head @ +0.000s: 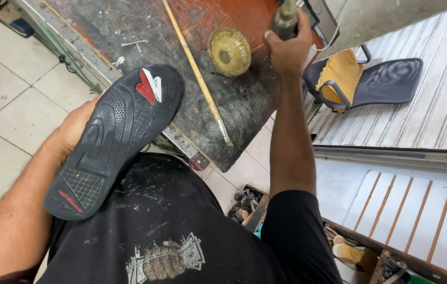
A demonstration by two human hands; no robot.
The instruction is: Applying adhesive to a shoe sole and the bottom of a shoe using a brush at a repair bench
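Note:
My left hand (76, 125) holds a black shoe (115, 137) sole up, resting on my lap against the bench edge; the sole has red and white marks near the toe. My right hand (289, 48) reaches out over the worn workbench (244, 110) and grips a small dark bottle or can (285, 20) by its body. Just left of that hand stands a round tin of yellowish glue (229, 51). A long thin wooden stick or brush (198, 76) lies diagonally across the bench between the shoe and the tin.
A black chair with a yellow cloth (363, 81) stands right of the bench. A wooden box with shoes (360, 255) sits on the floor at lower right, beside white slatted panels (418, 210). Pale floor tiles (7, 105) lie to the left.

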